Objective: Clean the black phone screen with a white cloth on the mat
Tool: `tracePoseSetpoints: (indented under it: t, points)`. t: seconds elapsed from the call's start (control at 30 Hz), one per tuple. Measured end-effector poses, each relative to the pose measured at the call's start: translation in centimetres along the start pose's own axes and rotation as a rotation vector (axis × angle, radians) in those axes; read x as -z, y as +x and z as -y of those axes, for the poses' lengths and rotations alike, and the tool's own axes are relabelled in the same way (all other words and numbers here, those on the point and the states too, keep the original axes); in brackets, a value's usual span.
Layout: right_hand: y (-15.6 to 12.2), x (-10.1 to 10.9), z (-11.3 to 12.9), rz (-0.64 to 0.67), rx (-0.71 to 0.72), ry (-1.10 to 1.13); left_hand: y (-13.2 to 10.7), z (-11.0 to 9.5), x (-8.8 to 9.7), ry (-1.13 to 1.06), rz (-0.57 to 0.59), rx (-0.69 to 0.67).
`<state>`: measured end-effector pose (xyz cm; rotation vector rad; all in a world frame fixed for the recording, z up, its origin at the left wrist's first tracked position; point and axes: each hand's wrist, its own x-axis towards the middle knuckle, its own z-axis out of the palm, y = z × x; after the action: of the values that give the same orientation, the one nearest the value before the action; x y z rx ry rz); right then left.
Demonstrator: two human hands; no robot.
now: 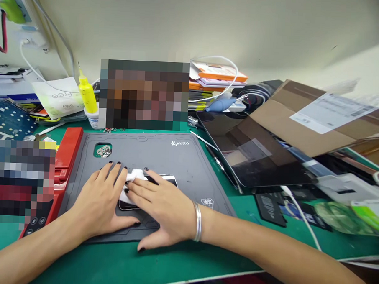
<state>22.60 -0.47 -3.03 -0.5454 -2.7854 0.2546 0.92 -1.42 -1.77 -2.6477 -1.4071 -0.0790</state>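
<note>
Forearms [260, 245], left hand [99, 198], right hand [169, 210], fingers [143, 185] flat against white cloth [137, 173] on phone [170, 179], "WKTOO" mat [157, 155] beneath

silver bangle [198, 222] on right wrist [206, 222]; dark-painted nails [141, 249]; bare forearms [43, 246].

On your green tabletop [108, 264] lies a grey rectangular mat [194, 180]; on it, a dark rectangular phone [171, 180], partly under a white cloth [138, 173], your left hand [100, 199] and right hand [166, 208]. A long red device [70, 147] flanks the mat's left, a flat black tablet [257, 170] its right (a brown cardboard box [274, 104] behind it).
</note>
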Motion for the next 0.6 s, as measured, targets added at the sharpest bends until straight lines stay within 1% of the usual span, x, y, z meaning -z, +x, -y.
tracePoseSetpoints:
  t: [0.07,0.23,0.37,0.43,0.6]
  points:
    - [-0.04,0.07,0.02,0.000,-0.021,-0.015,0.03,0.00,0.02,0.008,0.001,0.005]
    - [-0.24,0.00,0.35,0.018,0.070,-0.002,0.01,0.06,-0.07,0.011,-0.010,-0.015]
    - [-0.14,-0.14,-0.27,-0.029,-0.002,-0.027,0.01,0.08,-0.04,-0.030,0.014,0.012]
    - [-0.09,-0.21,-0.29,-0.041,-0.011,-0.035,0.01,0.07,-0.01,-0.033,0.018,0.012]
    - [-0.18,-0.41,0.50,-0.026,0.073,-0.015,-0.06,0.04,-0.12,-0.013,0.001,0.001]
